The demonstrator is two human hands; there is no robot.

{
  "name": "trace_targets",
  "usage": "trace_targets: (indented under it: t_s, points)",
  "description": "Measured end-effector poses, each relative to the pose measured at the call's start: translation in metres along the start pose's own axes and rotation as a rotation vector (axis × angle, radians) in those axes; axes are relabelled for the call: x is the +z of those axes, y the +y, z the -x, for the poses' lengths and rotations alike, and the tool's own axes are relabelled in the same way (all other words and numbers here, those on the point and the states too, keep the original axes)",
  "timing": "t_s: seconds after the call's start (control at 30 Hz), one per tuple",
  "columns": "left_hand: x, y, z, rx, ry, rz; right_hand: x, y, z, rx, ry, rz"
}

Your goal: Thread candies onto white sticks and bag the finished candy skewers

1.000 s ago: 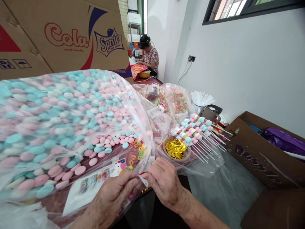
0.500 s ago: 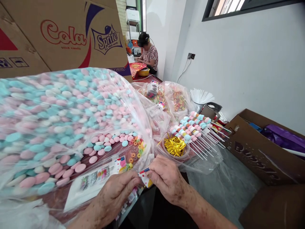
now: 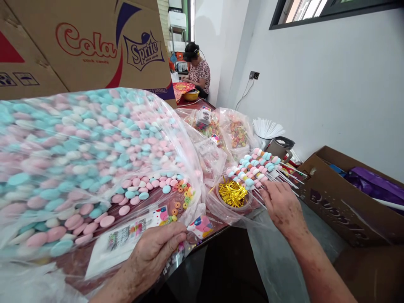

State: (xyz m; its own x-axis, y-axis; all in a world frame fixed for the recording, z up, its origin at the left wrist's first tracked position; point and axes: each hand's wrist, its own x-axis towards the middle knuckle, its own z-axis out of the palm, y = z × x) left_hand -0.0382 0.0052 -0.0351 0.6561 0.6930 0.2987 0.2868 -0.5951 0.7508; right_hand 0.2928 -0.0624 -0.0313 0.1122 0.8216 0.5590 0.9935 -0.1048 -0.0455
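Near the table's front edge, my left hand [image 3: 158,248] pinches a clear printed candy bag [image 3: 202,227] with colourful balloon patterns at its top. My right hand [image 3: 282,206] reaches over the pile of marshmallow-like candy skewers [image 3: 252,166], its fingers closed around the white stick of one at the near side. The fingertips partly hide that stick. Pink, blue and white candies are threaded on the skewers. Left of the pile stands a tub of gold twist ties [image 3: 232,193]. A stack of flat printed bags [image 3: 120,244] lies beside my left hand.
A huge clear bag of pink, blue and white candies [image 3: 94,139] fills the left. Ring candies [image 3: 179,200] lie loose by its mouth. Behind are bags of ring candies [image 3: 238,134], white sticks [image 3: 267,128], a grey jug [image 3: 279,145] and cartons [image 3: 334,214]. A person [image 3: 199,73] sits beyond.
My right hand has left the bag top and moved right and up to the skewer sticks. The left hand keeps hold of the bag, whose patterned top now shows more.
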Motion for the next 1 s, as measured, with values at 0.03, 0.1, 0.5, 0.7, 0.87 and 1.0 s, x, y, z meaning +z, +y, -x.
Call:
trace_targets:
  t_s: [0.03,0.1,0.5,0.7,0.87,1.0]
  points:
    - [0.000,0.000,0.000,0.029,0.011,0.004,0.005,0.010,0.003,-0.018,-0.064,0.084]
    - [0.001,0.000,-0.001,0.085,0.037,-0.024,0.014,0.021,0.009,-0.048,-0.150,0.167]
    - [-0.003,-0.007,0.002,-0.006,0.083,0.002,0.009,0.044,0.015,0.157,0.113,0.004]
    - [-0.010,-0.006,0.004,-0.230,0.007,0.092,-0.030,0.022,0.023,0.074,0.037,-0.440]
    - [-0.016,-0.001,0.004,-0.337,-0.062,0.158,-0.039,-0.007,0.018,-0.203,-0.066,-0.604]
    - [-0.018,-0.002,0.004,-0.360,-0.116,0.203,-0.036,-0.016,0.011,-0.325,-0.040,-0.585]
